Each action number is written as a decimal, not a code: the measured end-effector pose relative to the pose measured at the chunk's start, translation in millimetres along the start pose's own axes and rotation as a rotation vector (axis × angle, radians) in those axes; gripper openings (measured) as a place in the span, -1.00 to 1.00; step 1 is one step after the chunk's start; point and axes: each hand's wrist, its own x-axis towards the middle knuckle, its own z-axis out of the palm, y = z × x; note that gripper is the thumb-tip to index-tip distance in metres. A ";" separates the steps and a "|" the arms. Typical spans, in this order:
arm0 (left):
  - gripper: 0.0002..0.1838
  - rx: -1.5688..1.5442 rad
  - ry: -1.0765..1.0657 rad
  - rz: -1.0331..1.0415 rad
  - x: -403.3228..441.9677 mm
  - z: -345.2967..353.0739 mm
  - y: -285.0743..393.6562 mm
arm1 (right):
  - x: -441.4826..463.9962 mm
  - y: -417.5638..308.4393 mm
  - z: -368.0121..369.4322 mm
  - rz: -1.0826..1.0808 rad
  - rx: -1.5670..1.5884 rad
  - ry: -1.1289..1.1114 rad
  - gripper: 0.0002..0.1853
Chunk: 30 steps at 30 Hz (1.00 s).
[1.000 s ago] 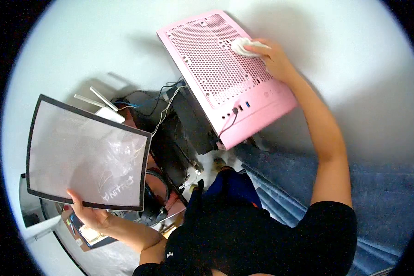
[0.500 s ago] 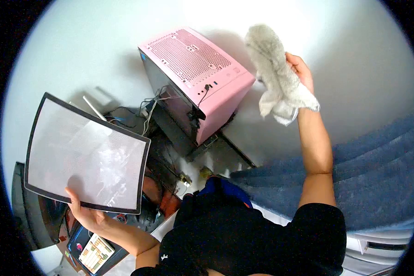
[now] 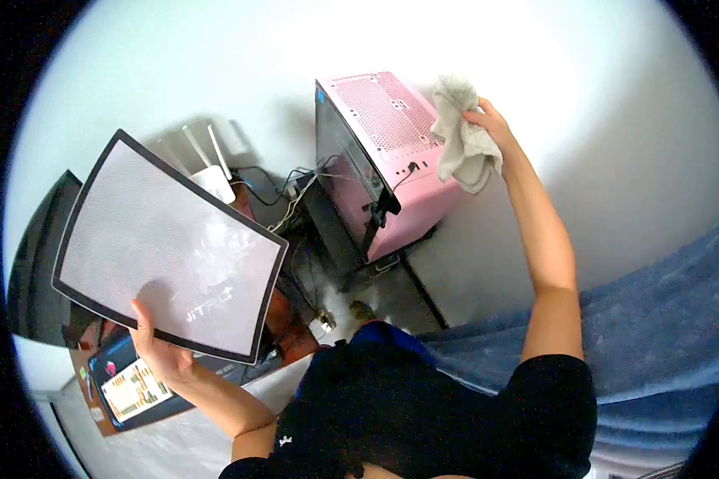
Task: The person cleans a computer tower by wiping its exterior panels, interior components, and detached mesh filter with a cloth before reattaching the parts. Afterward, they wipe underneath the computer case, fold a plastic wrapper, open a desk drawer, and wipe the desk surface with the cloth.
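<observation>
In the head view, at the lower left, you hold a mesh panel (image 3: 168,231) by its lower edge in your left hand (image 3: 164,358). The fingers are closed on the black border: thumb (image 3: 142,316) laid over the front face, the rest curled behind and mostly hidden. Panel tilted, pale mesh toward you; whitish smudges and lettering at its lower right, lettering too faint to read in full.

Upper right: your right hand (image 3: 495,132) has its fingers closed on a bunched, off-white cloth (image 3: 466,148), gripped at its right side, with the loose folds hanging down. The cloth overlaps the right edge of a pink computer case (image 3: 399,132) in the view; you cannot tell from here whether the two touch.

Case: upright near the wall (image 3: 551,56), perforated top up, dark side panel (image 3: 339,148) facing left. A black cable (image 3: 404,177) is plugged into the top near the front edge and runs down over the side.

Left of the case: loose cables (image 3: 295,203), then a white router (image 3: 213,184) with raised antennas, just beyond the panel's upper right edge. Below the panel, a light-coloured keyboard (image 3: 132,391) lies on a dark mat (image 3: 188,401) on the worktop (image 3: 295,335). A dark monitor (image 3: 40,255) stands at far left, partly behind the panel.
</observation>
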 end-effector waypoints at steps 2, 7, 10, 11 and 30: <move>-0.60 0.018 0.120 0.048 -5.6 4.0 -3.4 | 42.9 16.1 -14.0 0.003 -0.095 -0.102 -0.41; -0.56 0.059 0.198 0.064 -13.5 3.7 -13.5 | 127.0 81.0 -19.5 -0.466 -0.798 -0.181 -0.30; -0.53 0.138 0.296 0.166 -20.5 10.8 -27.0 | 112.3 108.0 -0.3 -0.769 -1.344 -0.269 -0.27; -0.51 0.119 0.299 0.148 -23.6 14.0 -30.3 | 119.9 116.6 -3.2 -0.776 -1.232 -0.262 -0.31; -0.64 0.161 0.292 0.136 -17.6 48.9 -48.5 | 202.6 74.4 80.6 -0.932 -1.295 -0.694 -0.53</move>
